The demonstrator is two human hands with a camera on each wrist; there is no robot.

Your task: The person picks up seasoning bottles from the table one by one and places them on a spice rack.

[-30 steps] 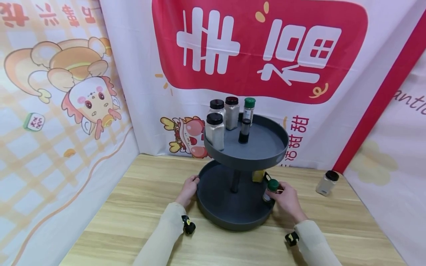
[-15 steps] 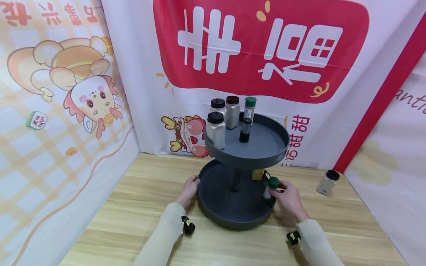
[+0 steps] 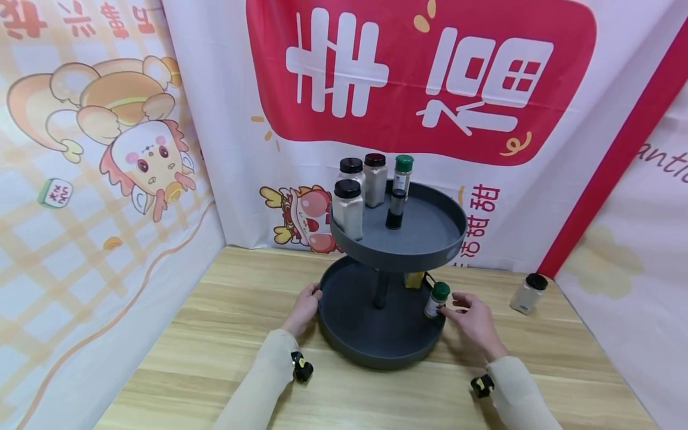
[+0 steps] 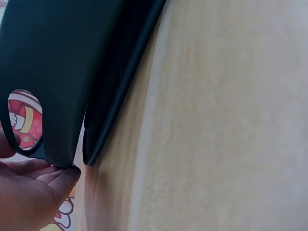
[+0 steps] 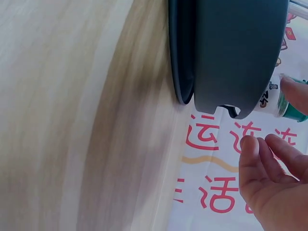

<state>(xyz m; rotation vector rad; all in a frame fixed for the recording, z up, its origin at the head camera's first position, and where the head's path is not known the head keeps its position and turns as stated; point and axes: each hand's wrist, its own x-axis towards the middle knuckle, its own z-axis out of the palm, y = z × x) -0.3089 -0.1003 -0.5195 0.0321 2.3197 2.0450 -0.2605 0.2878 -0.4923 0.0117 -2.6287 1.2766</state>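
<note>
A dark grey two-tier round tray [image 3: 400,261] stands on the table. My left hand [image 3: 306,307] grips the left rim of its lower tier; in the left wrist view the fingers [image 4: 60,180] lie under the wall beside an oval handle hole. On the right of that tier stands a green-capped spice jar [image 3: 436,300]. My right hand [image 3: 475,322] is beside it, outside the rim, thumb near the jar and fingers apart from it. In the right wrist view a wide gap separates the thumb [image 5: 294,94] from the loosely bent fingers. A yellow item [image 3: 414,279] sits farther back, partly hidden.
The upper tier bears several jars: a black-capped white jar [image 3: 347,209], another behind it, a dark-red-capped jar [image 3: 375,182], a green-capped jar [image 3: 403,173] and a small black-based bottle [image 3: 395,210]. A black-capped jar [image 3: 528,294] stands at the table's right back, near the printed cloth [image 3: 500,197].
My right hand has let go of the green-capped jar and drawn back slightly to the right. The jar now stands on the lower tier. My left hand keeps its grip on the rim.
</note>
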